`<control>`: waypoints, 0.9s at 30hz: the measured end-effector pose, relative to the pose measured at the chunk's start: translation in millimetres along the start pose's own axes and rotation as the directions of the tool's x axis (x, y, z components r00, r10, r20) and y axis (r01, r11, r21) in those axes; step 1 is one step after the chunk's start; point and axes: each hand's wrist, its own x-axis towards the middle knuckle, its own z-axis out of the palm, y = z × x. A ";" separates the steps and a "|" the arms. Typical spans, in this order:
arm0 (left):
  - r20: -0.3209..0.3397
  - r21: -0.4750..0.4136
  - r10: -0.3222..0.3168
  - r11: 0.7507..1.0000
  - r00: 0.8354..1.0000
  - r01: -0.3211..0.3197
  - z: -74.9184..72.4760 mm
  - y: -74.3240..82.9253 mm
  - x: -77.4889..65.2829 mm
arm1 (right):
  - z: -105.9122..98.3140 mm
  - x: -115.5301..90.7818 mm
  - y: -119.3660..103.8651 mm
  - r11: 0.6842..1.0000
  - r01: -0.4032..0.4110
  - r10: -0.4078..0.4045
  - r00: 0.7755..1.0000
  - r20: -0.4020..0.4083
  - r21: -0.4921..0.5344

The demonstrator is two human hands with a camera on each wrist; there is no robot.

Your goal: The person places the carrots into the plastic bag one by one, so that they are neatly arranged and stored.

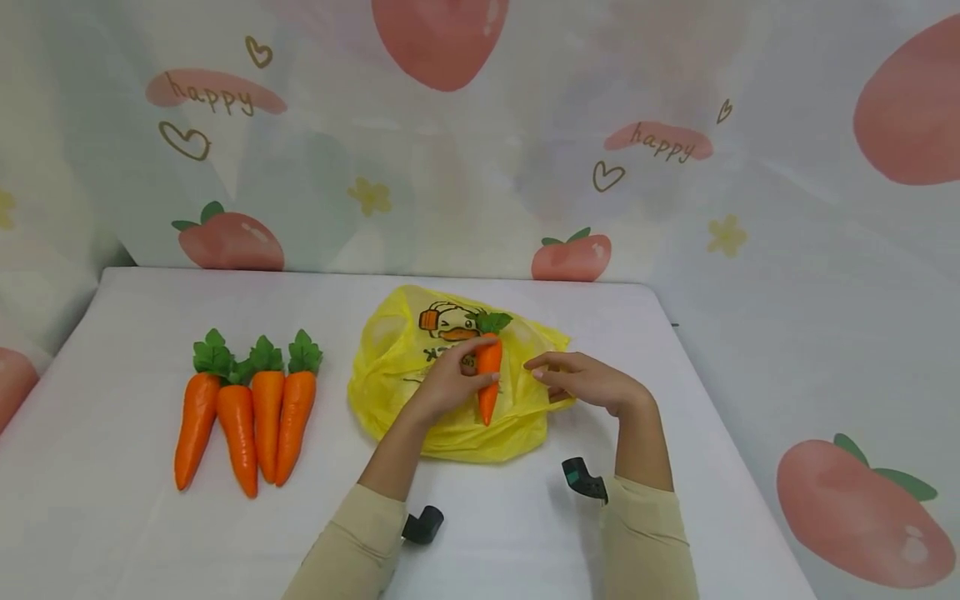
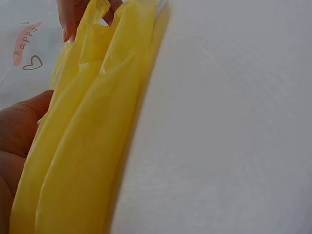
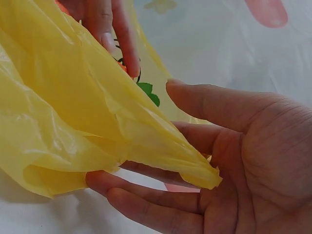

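Currently, your left hand (image 1: 452,379) pinches a carrot (image 1: 489,358) between thumb and fingers, leaves toward the tabletop's (image 1: 112,517) far edge and tip toward you, above the printed face of the yellow bag (image 1: 480,446); whether any of it is inside, you can't tell from these views. Your right hand (image 1: 588,383) is loosely spread, thumb well apart from the fingers, with the bag's loose end lying across them rather than gripped; presumably this props that side and leaves your left hand free to steer the carrot. Four carrots (image 1: 237,425) lie side by side toward the tabletop's left edge, leaves away from you, likely so each is easy to pick up. Between them and the bag you have a bare strip for moving. Room also remains along the right edge, while the bag's upper side sits nearer the far edge.
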 end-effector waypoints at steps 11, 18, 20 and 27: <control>-0.042 0.055 0.050 0.997 0.998 -0.047 7.5 -2.8 1.5 | -0.5 0.9 -0.5 1.000 -0.002 0.002 1.000 0.006 0.003; -0.039 0.096 0.042 0.995 0.998 -0.038 8.9 -2.4 0.5 | 0.2 1.5 -2.1 1.000 0.010 -0.010 1.000 0.018 0.007; -0.039 0.089 0.049 0.995 0.998 -0.045 10.0 -2.0 0.8 | 0.0 1.3 -2.5 1.000 0.017 -0.017 1.000 0.021 0.009; -0.046 0.060 0.072 0.996 0.996 -0.069 17.8 -2.2 4.6 | 1.2 1.3 -2.4 0.999 0.021 -0.022 1.000 0.022 0.033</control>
